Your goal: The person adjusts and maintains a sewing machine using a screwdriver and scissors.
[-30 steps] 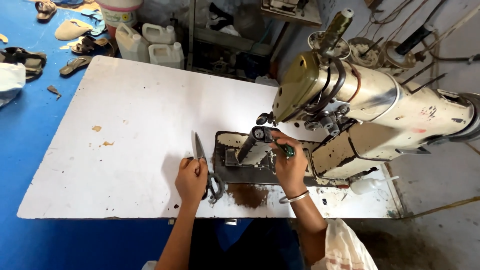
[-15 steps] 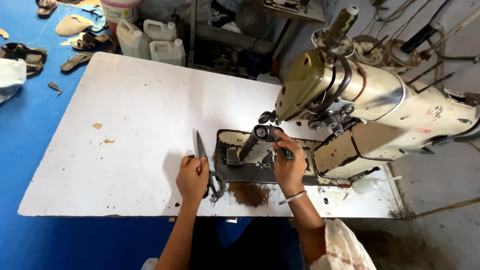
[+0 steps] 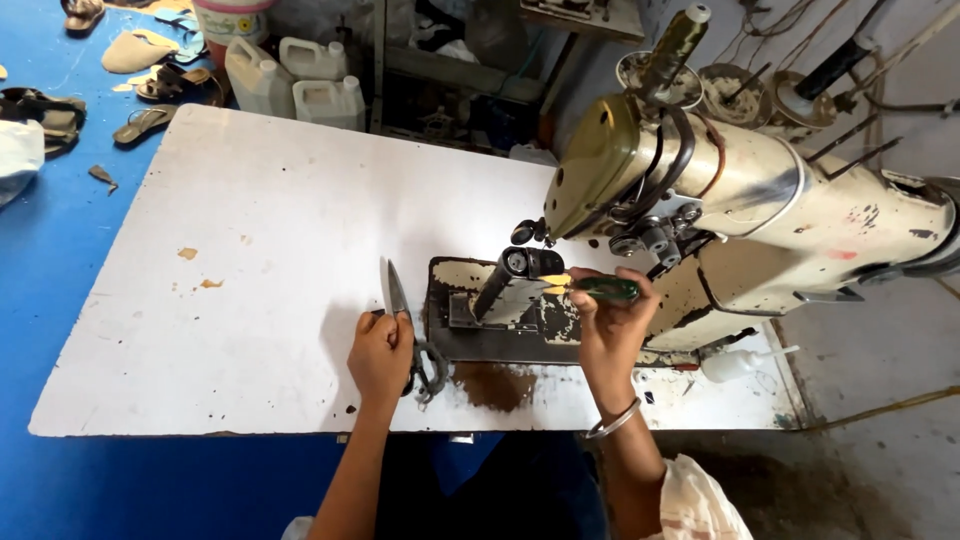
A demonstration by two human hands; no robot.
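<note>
R hand (image 3: 612, 325) grips a green-handled screwdriver (image 3: 598, 289), fingers closed round the handle, tip aimed at 9 o'clock toward the post (image 3: 515, 280) of the sewing machine (image 3: 760, 200). L hand (image 3: 380, 352) rests curled on the table (image 3: 250, 240), touching the scissors (image 3: 410, 330), whose blades point to 12; whether it holds them can't be told. Rust-brown stain (image 3: 495, 383) lies btwn the wrists. Jugs (image 3: 300, 80) stand at 11 o'clock beyond the table, sandals (image 3: 150, 120) on the blue floor (image 3: 50, 230) nearby.

Table (image 3: 250, 250): white, stained, chipped.
On it: scissors (image 3: 405, 325), sewing machine (image 3: 740, 220), white bottle (image 3: 735, 365) at right edge.
</note>
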